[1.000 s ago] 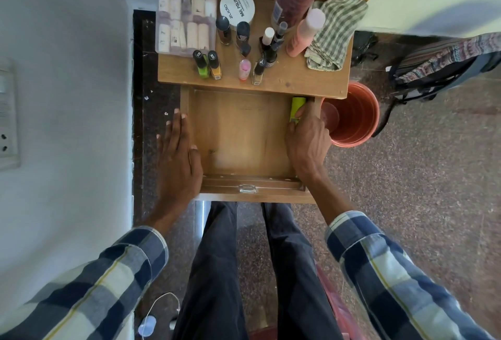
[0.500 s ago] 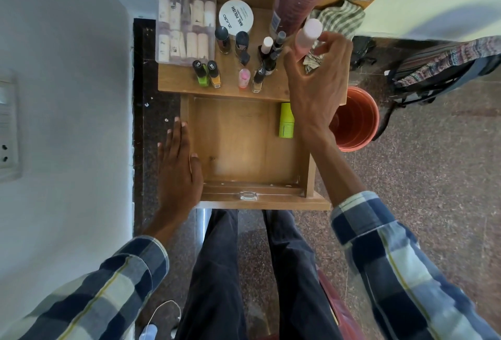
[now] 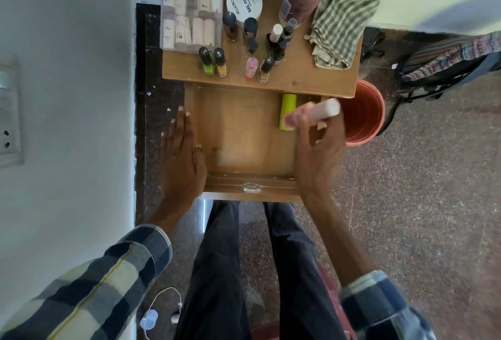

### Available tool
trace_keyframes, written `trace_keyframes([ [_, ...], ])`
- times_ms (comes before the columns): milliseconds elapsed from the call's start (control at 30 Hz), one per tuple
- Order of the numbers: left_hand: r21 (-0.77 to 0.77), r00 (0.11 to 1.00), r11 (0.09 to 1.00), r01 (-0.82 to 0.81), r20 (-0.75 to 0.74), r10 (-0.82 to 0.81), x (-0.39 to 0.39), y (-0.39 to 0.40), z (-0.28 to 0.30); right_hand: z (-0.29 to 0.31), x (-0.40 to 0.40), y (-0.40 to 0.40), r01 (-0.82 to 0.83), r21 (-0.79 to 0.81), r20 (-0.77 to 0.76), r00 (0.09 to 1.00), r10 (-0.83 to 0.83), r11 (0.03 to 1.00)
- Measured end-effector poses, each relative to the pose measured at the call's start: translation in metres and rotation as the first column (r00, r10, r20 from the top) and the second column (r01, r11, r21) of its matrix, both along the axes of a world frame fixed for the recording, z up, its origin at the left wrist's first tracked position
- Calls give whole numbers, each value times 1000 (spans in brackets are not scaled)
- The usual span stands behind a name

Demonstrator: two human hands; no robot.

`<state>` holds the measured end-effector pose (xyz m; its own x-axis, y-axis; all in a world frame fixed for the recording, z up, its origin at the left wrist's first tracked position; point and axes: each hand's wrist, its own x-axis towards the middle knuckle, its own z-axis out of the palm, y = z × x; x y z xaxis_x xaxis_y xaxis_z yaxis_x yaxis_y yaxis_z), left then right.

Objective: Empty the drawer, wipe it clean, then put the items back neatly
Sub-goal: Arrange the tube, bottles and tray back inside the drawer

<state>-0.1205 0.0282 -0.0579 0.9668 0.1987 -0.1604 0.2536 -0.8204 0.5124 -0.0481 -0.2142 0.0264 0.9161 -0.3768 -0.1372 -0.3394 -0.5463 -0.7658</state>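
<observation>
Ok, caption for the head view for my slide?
Right hand lowers a pink bottle into the open drawer beside a lime-green bottle; left hand rests flat on its side wall.

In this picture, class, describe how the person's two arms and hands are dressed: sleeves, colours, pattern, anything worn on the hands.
Both arms wear a long-sleeved checked shirt in dark navy, grey-blue and cream, with thin yellow lines in the pattern. The left sleeve and right sleeve are pushed back, leaving the forearms bare. The left hand and right hand are bare: no gloves, rings or watch visible.

We see a smooth wood drawer (image 3: 244,133) with a clear shiny handle (image 3: 251,187). At 1 o'clock lies a rough checked cloth (image 3: 339,27).
</observation>
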Motion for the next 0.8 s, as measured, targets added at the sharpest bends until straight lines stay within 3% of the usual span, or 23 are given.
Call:
trace_keyframes([
  [100,-17,1000,1000,8,-29,-8,-2,1,-3,-27,-15,9,-191,-146,-279,949,145,971],
  [300,-35,999,999,-6,-45,5,-1,-2,0,-72,33,14,-497,-254,-422,829,367,830],
  [467,-34,1000,999,-10,-29,9,-1,-3,-2,-70,50,18,-462,-434,-415,864,284,773],
  [800,-26,999,1000,-13,-36,12,-1,-3,-1,-85,8,21,-479,-445,-477,842,253,757],
])
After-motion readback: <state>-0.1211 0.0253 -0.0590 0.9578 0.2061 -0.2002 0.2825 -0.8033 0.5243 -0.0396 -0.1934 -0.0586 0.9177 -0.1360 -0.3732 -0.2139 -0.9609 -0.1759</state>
